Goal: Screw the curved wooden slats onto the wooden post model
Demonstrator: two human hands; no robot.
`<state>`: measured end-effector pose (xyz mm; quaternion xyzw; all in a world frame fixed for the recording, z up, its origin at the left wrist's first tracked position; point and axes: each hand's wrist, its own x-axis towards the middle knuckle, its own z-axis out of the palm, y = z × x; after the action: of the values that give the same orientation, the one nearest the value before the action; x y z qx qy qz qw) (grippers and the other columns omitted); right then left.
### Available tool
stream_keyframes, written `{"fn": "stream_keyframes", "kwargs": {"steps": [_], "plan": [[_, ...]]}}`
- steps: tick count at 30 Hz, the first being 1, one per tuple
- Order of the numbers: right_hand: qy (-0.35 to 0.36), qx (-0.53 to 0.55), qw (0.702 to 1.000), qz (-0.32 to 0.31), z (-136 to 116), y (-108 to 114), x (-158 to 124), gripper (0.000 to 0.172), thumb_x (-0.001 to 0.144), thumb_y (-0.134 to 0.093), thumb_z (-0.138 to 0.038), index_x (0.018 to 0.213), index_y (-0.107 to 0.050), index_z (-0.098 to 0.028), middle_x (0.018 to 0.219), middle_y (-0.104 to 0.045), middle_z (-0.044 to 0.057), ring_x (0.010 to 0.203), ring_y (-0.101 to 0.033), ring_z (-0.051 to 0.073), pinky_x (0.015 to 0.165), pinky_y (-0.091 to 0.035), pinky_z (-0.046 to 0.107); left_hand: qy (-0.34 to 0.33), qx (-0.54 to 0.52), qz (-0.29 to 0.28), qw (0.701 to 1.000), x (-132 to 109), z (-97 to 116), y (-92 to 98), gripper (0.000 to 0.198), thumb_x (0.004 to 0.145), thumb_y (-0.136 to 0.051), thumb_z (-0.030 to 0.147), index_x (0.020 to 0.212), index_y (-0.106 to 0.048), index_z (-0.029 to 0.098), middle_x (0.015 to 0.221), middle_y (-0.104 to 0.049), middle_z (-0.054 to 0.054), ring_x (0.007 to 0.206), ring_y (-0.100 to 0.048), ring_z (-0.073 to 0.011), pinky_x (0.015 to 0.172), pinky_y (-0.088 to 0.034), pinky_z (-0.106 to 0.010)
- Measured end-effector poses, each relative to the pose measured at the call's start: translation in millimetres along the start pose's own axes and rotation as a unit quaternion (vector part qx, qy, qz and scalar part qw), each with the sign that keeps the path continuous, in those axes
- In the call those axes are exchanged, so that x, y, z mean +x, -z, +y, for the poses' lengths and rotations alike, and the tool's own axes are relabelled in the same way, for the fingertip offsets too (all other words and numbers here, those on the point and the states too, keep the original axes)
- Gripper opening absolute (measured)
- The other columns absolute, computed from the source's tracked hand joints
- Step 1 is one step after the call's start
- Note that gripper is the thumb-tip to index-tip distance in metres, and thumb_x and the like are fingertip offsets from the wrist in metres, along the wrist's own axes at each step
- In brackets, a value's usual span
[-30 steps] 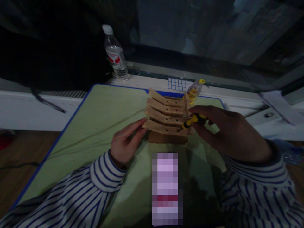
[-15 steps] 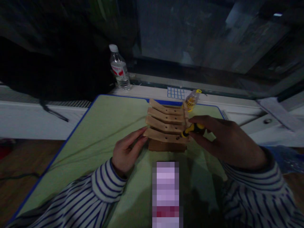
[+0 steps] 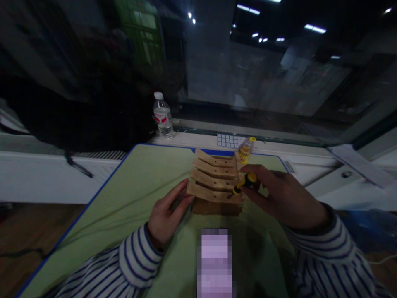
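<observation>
A wooden slatted rack (image 3: pixel 212 178) rests on the green tabletop, its several bent slats marked with small dark holes. My left hand (image 3: pixel 167 213) pinches the left end of the nearest slat between thumb and fingers. In my right hand (image 3: pixel 276 194) is a short yellow-and-black screwdriver (image 3: pixel 246 181), gripped by its handle. The screwdriver slants down to the left, its tip at the right-hand hole of the nearest slat; whether it sits on a screw is too small to tell. Below the slats shows a brown wooden base (image 3: pixel 217 208).
A water bottle (image 3: pixel 163 118) and a blue-grid sheet (image 3: pixel 228 140) lie along the sill behind the blue-edged table (image 3: pixel 145 169). A small yellow-capped container (image 3: pixel 246 150) stands just beyond the rack. In front is a pixelated pale object (image 3: pixel 214 265). A dark bag (image 3: pixel 124 120) lies left.
The camera view has tilted up, so everything sits lower in the picture. The screwdriver's handle has turned a little in my right hand; my left hand keeps its hold on the rack.
</observation>
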<state>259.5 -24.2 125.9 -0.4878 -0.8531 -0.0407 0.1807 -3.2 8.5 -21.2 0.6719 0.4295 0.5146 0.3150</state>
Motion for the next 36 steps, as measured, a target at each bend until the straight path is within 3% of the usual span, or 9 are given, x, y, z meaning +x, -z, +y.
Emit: {"fn": "stream_keyframes", "kwargs": {"steps": [5,15,24,36], "plan": [[0.009,0.006,1.000,-0.002,2,-1,1,0.026,0.090,-0.053,-0.026,0.115,-0.054,-0.019,0.084,-0.073,0.005,0.066,-0.069,0.017,0.061,-0.054,0.029,0.023,-0.027,-0.016,0.999,2,0,0.4,0.054,0.086,-0.064,0.040,0.132,-0.054,0.015,0.115,-0.071,-0.013,0.103,-0.070,-0.0244,0.095,-0.056,-0.039],[-0.018,0.004,1.000,-0.007,7,0,4,0.024,0.091,-0.053,-0.030,0.113,-0.053,-0.021,0.077,-0.072,0.002,0.063,-0.068,0.017,0.056,-0.050,0.027,0.039,-0.041,0.009,0.998,6,7,-2.7,0.056,0.081,-0.067,0.049,0.125,-0.061,0.015,0.104,-0.075,-0.012,0.093,-0.073,-0.0263,0.086,-0.061,-0.040],[-0.015,-0.006,1.000,0.002,5,0,4,0.023,0.091,-0.055,-0.033,0.111,-0.052,-0.022,0.077,-0.073,0.001,0.065,-0.070,0.018,0.058,-0.050,0.028,0.045,-0.072,0.007,0.996,8,4,-3.5,0.052,0.082,-0.067,0.045,0.124,-0.062,0.014,0.114,-0.072,-0.012,0.103,-0.070,-0.0252,0.095,-0.056,-0.039],[-0.006,-0.014,1.000,0.019,0,-6,7,0.024,0.091,-0.055,-0.035,0.108,-0.054,-0.020,0.075,-0.072,0.001,0.061,-0.069,0.017,0.056,-0.050,0.028,0.038,-0.066,0.015,0.997,11,7,-5.0,0.056,0.081,-0.066,0.052,0.122,-0.063,0.015,0.112,-0.073,-0.013,0.099,-0.071,-0.0257,0.089,-0.059,-0.039]]}}
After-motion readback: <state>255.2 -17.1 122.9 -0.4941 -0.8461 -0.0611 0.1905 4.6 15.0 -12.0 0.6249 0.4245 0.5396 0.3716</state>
